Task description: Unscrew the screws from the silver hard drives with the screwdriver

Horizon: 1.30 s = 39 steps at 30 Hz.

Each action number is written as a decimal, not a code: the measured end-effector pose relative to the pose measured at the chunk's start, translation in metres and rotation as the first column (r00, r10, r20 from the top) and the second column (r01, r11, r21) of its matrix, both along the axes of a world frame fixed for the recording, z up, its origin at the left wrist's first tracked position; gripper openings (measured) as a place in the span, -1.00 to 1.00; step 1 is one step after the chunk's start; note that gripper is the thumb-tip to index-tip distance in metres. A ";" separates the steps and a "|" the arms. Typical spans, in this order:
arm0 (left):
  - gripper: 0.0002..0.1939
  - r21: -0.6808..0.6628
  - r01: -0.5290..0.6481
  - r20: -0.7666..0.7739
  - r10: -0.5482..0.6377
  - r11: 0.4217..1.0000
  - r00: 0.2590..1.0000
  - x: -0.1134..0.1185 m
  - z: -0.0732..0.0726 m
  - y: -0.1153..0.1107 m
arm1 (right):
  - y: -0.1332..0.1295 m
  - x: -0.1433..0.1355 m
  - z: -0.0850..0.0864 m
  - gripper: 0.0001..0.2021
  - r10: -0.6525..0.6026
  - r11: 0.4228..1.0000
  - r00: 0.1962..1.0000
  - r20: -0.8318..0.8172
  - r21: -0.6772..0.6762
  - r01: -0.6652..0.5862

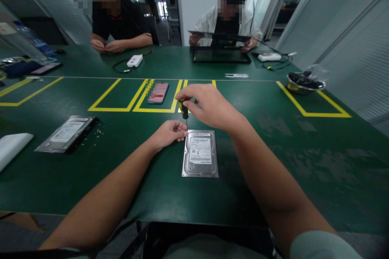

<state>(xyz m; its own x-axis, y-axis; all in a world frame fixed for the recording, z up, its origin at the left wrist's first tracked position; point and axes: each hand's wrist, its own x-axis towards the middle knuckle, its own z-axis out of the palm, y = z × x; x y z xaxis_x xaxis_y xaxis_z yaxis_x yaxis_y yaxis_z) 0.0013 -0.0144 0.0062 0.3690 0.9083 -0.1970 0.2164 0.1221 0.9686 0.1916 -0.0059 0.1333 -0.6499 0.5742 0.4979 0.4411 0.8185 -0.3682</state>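
Observation:
A silver hard drive (200,158) with a white label lies flat on the green table. Above its far left corner, my right hand (205,103) is closed around the black and yellow handle of a screwdriver (183,108). The screwdriver stands nearly upright, its thin shaft pointing down at that corner. My left hand (170,133) is beside the same corner, thumb and fingers pinched together close to the screwdriver's tip. Whatever is between those fingertips is too small or hidden to make out.
Another hard drive (67,133) lies left, with tiny screws (96,132) beside it. A phone (158,92) rests within yellow tape marks. At right stands a metal bowl (305,85) of dark items. Across the table sit two people, one holding a dark panel (220,36).

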 end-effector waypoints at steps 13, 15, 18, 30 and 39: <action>-0.74 0.008 0.013 -0.007 -0.013 1.000 1.000 -0.001 -0.002 0.000 | 0.001 0.000 -0.002 -0.79 -0.032 0.999 0.999 -0.041 -0.004 0.032; -0.74 0.010 0.010 -0.003 -0.010 1.000 1.000 -0.001 -0.001 0.000 | 0.001 0.000 -0.002 -0.82 -0.033 0.999 0.999 -0.033 -0.012 0.033; -0.75 0.010 0.003 0.000 -0.003 1.000 1.000 0.000 0.001 0.000 | 0.001 -0.002 -0.002 -0.88 -0.062 0.998 0.997 -0.046 0.007 0.062; -0.75 -0.006 -0.007 0.001 0.007 1.000 1.000 0.000 0.002 -0.001 | 0.000 0.002 0.001 -0.75 -0.028 0.999 0.998 -0.053 -0.043 0.026; -0.74 -0.013 -0.011 0.006 0.011 1.000 1.000 0.001 0.001 0.000 | 0.002 -0.002 -0.001 -0.89 -0.082 0.997 0.996 -0.046 0.008 0.082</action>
<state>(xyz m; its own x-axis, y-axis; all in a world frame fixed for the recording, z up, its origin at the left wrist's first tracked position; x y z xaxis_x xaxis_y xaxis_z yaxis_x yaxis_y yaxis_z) 0.0021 -0.0149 0.0074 0.3607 0.9097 -0.2059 0.2087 0.1365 0.9684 0.1897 -0.0039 0.1318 -0.5777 0.6195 0.5315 0.4898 0.7840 -0.3814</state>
